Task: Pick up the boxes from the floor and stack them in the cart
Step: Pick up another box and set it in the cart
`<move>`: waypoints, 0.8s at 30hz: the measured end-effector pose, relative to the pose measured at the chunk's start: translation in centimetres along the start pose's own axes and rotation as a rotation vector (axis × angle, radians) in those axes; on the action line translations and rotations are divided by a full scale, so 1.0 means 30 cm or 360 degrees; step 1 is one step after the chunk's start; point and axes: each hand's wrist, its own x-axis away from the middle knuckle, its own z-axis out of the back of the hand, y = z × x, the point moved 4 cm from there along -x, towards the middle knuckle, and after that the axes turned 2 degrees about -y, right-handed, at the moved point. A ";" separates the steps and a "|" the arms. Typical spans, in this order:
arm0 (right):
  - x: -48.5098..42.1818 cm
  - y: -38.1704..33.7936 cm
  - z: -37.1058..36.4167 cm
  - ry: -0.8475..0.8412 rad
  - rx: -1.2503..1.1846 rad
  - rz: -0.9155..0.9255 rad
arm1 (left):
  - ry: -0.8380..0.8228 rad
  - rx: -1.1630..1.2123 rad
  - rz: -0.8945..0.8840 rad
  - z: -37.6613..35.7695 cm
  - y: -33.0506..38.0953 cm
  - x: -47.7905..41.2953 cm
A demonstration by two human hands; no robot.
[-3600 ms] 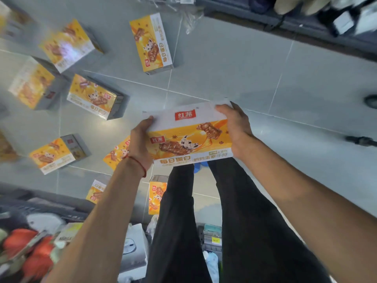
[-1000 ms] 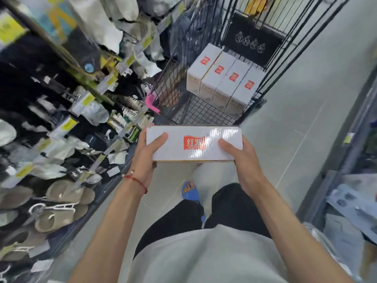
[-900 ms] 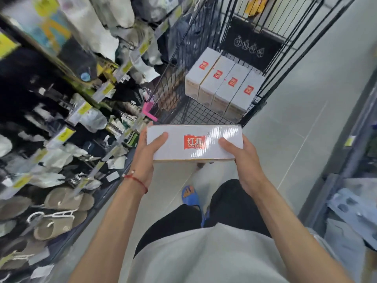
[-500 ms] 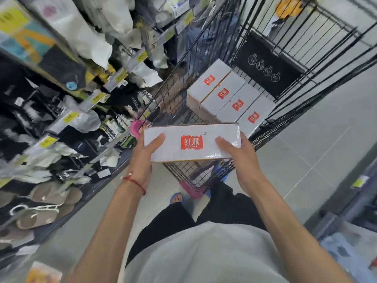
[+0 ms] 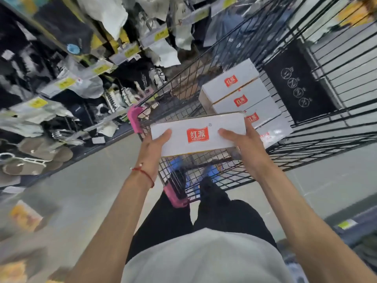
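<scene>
I hold a white box with a red logo [image 5: 197, 134] level between both hands, above the near end of the black wire cart [image 5: 206, 176]. My left hand [image 5: 152, 149] grips its left end, thumb on top. My right hand [image 5: 244, 146] grips its right end the same way. Inside the cart several like white boxes [image 5: 234, 92] stand side by side in a row, just beyond the held one. A blurred orange box [image 5: 22, 217] lies on the floor at the lower left.
Store shelves with packaged goods and slippers [image 5: 36, 152] run along the left. The cart has pink corner bumpers [image 5: 134, 119] and a black panel [image 5: 295, 82] at its far end. Grey tiled floor [image 5: 85, 180] lies left and right of the cart. Another shelf edge [image 5: 346, 223] sits lower right.
I turned from the floor boxes to the cart with the box in both hands. Over the last second the cart has come closer; the box now hangs over its near end.
</scene>
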 end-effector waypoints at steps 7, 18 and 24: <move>-0.204 0.018 -0.039 -0.0039 0.0088 -0.0056 | 0.0131 0.0065 0.0091 0.027 -0.062 -0.154; -0.515 0.079 -0.157 0.0143 0.0327 0.0048 | 0.0312 -0.0010 0.0240 0.098 -0.120 -0.407; -0.661 0.125 -0.197 0.0318 0.0596 0.0153 | 0.0484 -0.0113 0.0333 0.084 -0.178 -0.547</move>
